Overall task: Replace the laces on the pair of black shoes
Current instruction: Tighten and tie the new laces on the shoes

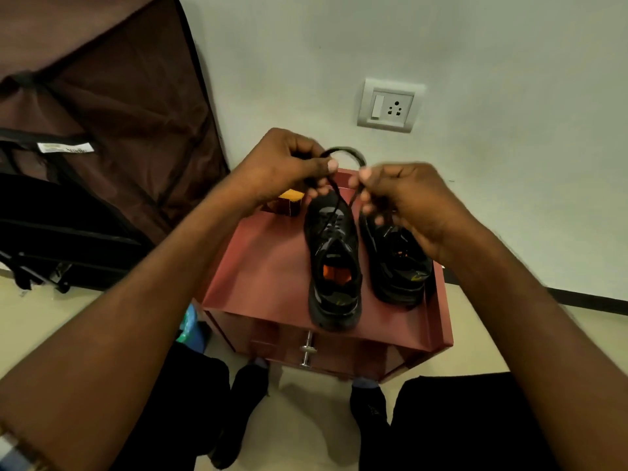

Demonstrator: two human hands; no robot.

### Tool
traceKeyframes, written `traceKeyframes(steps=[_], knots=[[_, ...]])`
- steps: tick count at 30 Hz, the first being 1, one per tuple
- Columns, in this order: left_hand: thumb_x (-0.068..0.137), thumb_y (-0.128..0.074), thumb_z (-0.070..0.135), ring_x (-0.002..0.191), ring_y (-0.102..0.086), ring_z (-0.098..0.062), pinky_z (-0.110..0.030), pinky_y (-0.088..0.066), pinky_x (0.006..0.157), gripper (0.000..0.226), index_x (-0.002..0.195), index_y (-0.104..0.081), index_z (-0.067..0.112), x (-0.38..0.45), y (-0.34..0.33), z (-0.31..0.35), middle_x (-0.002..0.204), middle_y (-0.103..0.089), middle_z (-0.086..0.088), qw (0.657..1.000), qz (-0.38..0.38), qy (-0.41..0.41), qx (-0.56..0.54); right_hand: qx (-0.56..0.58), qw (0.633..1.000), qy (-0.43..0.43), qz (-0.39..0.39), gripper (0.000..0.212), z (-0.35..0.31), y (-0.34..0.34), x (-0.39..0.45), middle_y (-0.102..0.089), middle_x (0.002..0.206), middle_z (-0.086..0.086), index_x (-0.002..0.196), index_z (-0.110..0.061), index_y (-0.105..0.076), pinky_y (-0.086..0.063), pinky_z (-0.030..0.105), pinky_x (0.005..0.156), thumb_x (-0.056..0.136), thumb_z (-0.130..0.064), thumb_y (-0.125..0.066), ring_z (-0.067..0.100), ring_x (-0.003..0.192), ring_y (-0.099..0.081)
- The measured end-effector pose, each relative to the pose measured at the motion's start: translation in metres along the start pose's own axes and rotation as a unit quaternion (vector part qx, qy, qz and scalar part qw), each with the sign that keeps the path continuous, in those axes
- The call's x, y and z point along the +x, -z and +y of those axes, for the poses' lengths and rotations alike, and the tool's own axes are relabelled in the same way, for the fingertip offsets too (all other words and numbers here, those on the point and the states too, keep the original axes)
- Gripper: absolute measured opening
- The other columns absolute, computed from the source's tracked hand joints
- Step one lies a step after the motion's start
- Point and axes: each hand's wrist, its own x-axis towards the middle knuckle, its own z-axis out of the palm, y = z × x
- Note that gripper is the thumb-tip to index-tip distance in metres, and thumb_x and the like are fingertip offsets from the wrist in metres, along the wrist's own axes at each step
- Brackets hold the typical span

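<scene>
Two black shoes stand side by side on the red cabinet, toes toward the wall. Above their toes, the left hand and right hand each pinch the black lace, which loops between them and runs down into the left-side shoe. An orange box sits on the cabinet behind the left hand.

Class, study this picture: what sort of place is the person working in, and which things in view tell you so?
Probably a room in a home: a fabric wardrobe, a small red cabinet against a plain wall with a switch socket, and a black bag on the floor.

Black shoes, orange insoles, maroon cabinet.
</scene>
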Motion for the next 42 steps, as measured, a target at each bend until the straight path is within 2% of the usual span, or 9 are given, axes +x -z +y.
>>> traceKeyframes(steps=[4, 11, 16, 20, 25, 31, 34, 37, 42], knots=[[0.09, -0.075, 0.004, 0.066, -0.073, -0.02, -0.029, -0.063, 0.068, 0.021, 0.104, -0.073, -0.012, -0.014, 0.009, -0.025, 0.091, -0.072, -0.034, 0.992, -0.08, 0.09, 0.032, -0.085, 0.986, -0.131, -0.061, 0.016, 0.02, 0.0, -0.003, -0.075, 0.078, 0.005, 0.095, -0.006, -0.08, -0.05, 0.023, 0.059, 0.098, -0.017, -0.068, 0.013, 0.066, -0.066], [0.096, -0.067, 0.001, 0.075, -0.076, -0.027, -0.034, -0.065, 0.067, 0.01, 0.101, -0.073, -0.006, -0.026, -0.038, -0.054, 0.081, -0.076, -0.018, 0.96, -0.113, 0.247, 0.072, -0.107, 0.952, -0.259, -0.121, 0.014, 0.042, -0.01, 0.0, -0.08, 0.095, 0.013, 0.109, -0.004, -0.075, -0.057, 0.028, 0.07, 0.099, -0.008, -0.066, 0.016, 0.072, -0.072], [0.09, -0.079, 0.011, 0.065, -0.073, -0.031, -0.041, -0.063, 0.06, 0.025, 0.075, -0.059, 0.008, -0.022, -0.063, -0.068, 0.065, -0.07, -0.014, 0.96, -0.029, 0.243, 0.138, -0.295, 0.942, -0.145, -0.074, 0.012, 0.071, -0.028, 0.008, -0.078, 0.076, 0.006, 0.086, -0.01, -0.068, -0.055, 0.03, 0.053, 0.096, -0.016, -0.071, 0.018, 0.059, -0.069], [0.084, -0.086, 0.022, 0.056, -0.071, -0.019, -0.031, -0.061, 0.056, 0.03, 0.068, -0.062, 0.01, -0.021, -0.058, -0.07, 0.064, -0.068, -0.009, 0.946, -0.073, 0.185, 0.256, -0.442, 0.896, -0.033, -0.02, 0.017, 0.082, -0.026, 0.015, -0.073, 0.077, -0.003, 0.069, -0.027, -0.07, -0.064, 0.043, 0.073, 0.082, -0.022, -0.08, 0.018, 0.074, -0.071], [0.079, -0.09, 0.025, 0.073, -0.069, -0.017, -0.026, -0.059, 0.059, 0.033, 0.098, -0.069, 0.008, -0.022, -0.038, -0.061, 0.084, -0.07, -0.006, 0.952, -0.097, 0.179, 0.227, -0.39, 0.913, -0.088, -0.08, 0.031, 0.074, -0.019, 0.019, -0.074, 0.084, 0.004, 0.09, -0.014, -0.07, -0.063, 0.045, 0.079, 0.073, -0.025, -0.093, 0.02, 0.08, -0.072], [0.08, -0.086, 0.042, 0.099, -0.061, -0.015, -0.037, -0.059, 0.081, 0.061, 0.125, -0.05, 0.021, -0.033, -0.032, -0.061, 0.108, -0.058, 0.003, 0.943, -0.103, 0.257, 0.183, -0.381, 0.92, -0.064, -0.063, 0.037, 0.077, -0.007, 0.024, -0.067, 0.11, 0.006, 0.118, -0.014, -0.063, -0.058, 0.041, 0.091, 0.086, -0.015, -0.082, 0.024, 0.099, -0.069], [0.088, -0.08, 0.04, 0.094, -0.071, -0.024, -0.043, -0.064, 0.083, 0.046, 0.12, -0.059, 0.013, -0.036, -0.038, -0.066, 0.104, -0.069, -0.008, 0.928, -0.137, 0.302, 0.169, -0.39, 0.913, -0.088, -0.087, 0.017, 0.078, -0.005, 0.023, -0.075, 0.098, 0.008, 0.107, -0.01, -0.072, -0.061, 0.035, 0.083, 0.091, -0.017, -0.077, 0.027, 0.089, -0.073], [0.094, -0.075, 0.02, 0.067, -0.075, -0.024, -0.037, -0.065, 0.066, 0.021, 0.103, -0.069, 0.002, -0.035, -0.041, -0.068, 0.078, -0.075, -0.014, 0.938, -0.117, 0.3, 0.129, -0.364, 0.922, -0.107, -0.084, 0.008, 0.077, -0.004, 0.019, -0.077, 0.077, 0.011, 0.087, -0.007, -0.076, -0.065, 0.035, 0.071, 0.092, -0.014, -0.076, 0.025, 0.07, -0.077], [0.101, -0.063, 0.008, 0.065, -0.073, -0.022, -0.03, -0.063, 0.058, 0.013, 0.098, -0.07, -0.003, -0.034, -0.054, -0.057, 0.079, -0.071, -0.016, 0.954, -0.098, 0.21, 0.188, -0.302, 0.945, -0.078, -0.099, 0.007, 0.068, -0.014, 0.013, -0.077, 0.08, 0.011, 0.094, -0.011, -0.08, -0.065, 0.031, 0.066, 0.095, -0.014, -0.074, 0.024, 0.068, -0.076]])
